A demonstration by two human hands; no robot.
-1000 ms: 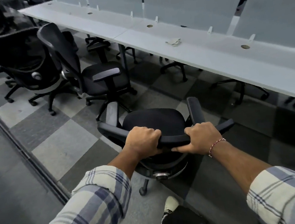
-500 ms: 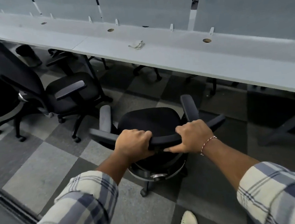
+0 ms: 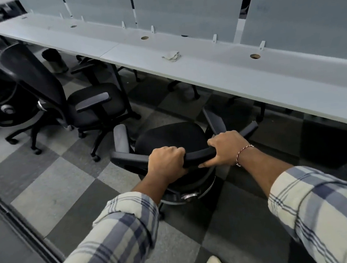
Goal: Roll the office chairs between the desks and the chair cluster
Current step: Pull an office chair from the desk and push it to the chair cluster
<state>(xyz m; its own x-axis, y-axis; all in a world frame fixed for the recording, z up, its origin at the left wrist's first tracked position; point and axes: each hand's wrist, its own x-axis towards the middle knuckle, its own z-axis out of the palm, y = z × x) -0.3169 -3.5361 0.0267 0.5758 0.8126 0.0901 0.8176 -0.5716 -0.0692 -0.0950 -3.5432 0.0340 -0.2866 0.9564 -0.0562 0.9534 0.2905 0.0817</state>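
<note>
Office chair (image 3: 170, 138) (black, near the desk (image 3: 226, 74)), left hand (image 3: 166, 163) and right hand (image 3: 225, 147) tight around its top rail.

The near chair (image 3: 170, 138) stands on the floor mid-scene, its seat toward the long table (image 3: 237, 77) that runs left to right across the far side. The left grip (image 3: 167, 163) and right grip (image 3: 226, 147) sit side by side on its backrest top. A second chair (image 3: 94, 104) stands left of it, and a third chair (image 3: 0, 100) further left. A small wad (image 3: 171, 56) lies on the table, with screens (image 3: 187, 10) along the table's far edge.
</note>
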